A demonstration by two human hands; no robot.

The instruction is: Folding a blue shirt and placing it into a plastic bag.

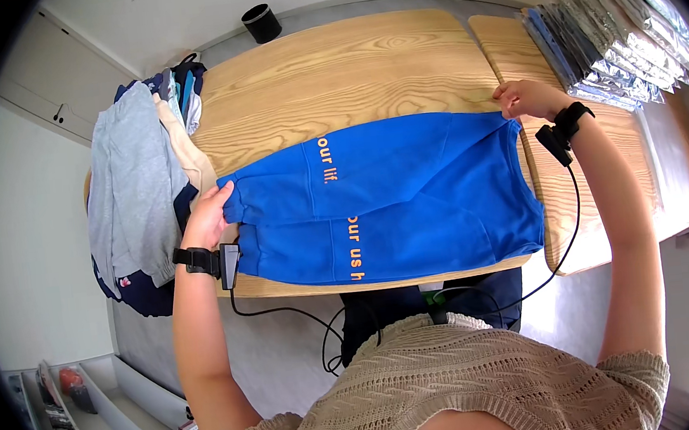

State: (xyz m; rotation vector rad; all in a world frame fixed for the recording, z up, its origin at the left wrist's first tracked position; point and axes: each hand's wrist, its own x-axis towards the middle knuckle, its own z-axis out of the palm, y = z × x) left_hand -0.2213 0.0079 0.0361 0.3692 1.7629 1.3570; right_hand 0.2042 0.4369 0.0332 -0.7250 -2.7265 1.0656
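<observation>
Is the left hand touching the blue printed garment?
Touching: in the head view, the left hand has its thumb on the cuffed end of the blue printed garment.

Bright, pale light fills the view, with only soft shadows; glare flares on the clear plastic packages (626,39) and whitens the floor (556,306) at right. The tabletop (331,75) grain looks sharp, while fisheye distortion bows straight edges toward a soft black rim

L hand (209,217) partly hidden by blue garment (393,202), wht bin (134,398) cut btm L.
</observation>
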